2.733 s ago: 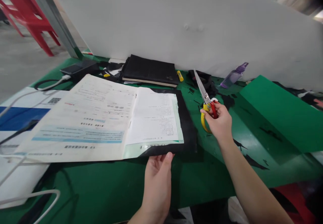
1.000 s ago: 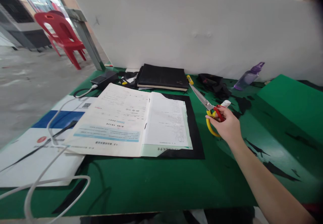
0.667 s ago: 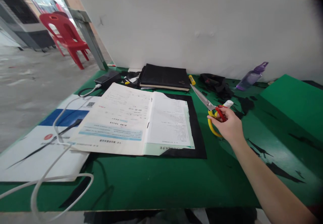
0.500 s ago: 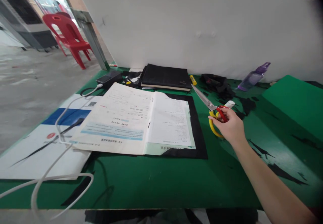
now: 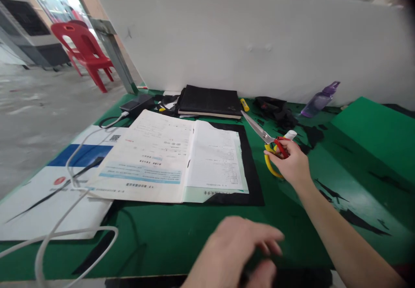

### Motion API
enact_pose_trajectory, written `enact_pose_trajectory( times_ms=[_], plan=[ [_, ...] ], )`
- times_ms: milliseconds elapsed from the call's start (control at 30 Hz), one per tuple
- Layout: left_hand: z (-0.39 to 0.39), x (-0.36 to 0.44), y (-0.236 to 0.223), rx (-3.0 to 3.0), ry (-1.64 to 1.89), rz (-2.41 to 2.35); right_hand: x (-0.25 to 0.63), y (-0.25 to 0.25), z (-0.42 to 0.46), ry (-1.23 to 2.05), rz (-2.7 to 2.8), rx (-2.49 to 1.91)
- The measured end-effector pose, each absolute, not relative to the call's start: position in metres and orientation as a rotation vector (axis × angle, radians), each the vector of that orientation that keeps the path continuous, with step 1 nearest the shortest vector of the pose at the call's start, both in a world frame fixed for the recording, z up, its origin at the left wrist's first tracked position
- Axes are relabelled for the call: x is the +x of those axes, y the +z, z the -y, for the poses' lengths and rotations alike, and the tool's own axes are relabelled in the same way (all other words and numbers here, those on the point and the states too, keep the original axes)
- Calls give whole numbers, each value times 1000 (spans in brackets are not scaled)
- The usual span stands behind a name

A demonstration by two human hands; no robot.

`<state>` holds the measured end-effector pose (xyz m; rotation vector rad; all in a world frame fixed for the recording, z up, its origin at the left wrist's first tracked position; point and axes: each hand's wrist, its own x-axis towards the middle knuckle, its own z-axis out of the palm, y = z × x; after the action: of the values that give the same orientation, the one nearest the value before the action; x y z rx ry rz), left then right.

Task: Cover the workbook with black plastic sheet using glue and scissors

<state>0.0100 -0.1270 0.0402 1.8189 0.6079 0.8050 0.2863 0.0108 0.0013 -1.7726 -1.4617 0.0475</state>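
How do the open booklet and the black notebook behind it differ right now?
The open booklet lies spread flat with pale printed pages up; the black notebook is closed, showing only its dark cover. The booklet rests on a black sheet, while the notebook sits farther back against the white board. The booklet spans more area. Both lie flat on the green table, untouched by either hand.

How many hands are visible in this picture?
2: the right hand holds the scissors beside the booklet; the left hand, blurred, is at the near table edge.
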Motion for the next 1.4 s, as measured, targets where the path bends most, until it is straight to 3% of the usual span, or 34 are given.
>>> enact_pose_trajectory(
  times_ms=[100,233,600,733,1000,1400],
  plan=[
    [108,2,34,2226,963,-1138,285,2,-10,55,1468,-1776],
    [98,-22,13,2453,828,-1427,283,3,-9,100,1447,-1770],
    [110,-74,10,1934,1382,-2021,279,4,-6,147,1447,-1769],
    [107,-73,2,2159,1297,-1930,277,3,-6,164,1477,-1777],
    [109,-32,-10,2646,775,-1505,279,4,-3,259,1633,-1960],
    [103,-31,-8,2707,709,-1415,282,-4,-2,-176,1889,-2032]
  ],
)
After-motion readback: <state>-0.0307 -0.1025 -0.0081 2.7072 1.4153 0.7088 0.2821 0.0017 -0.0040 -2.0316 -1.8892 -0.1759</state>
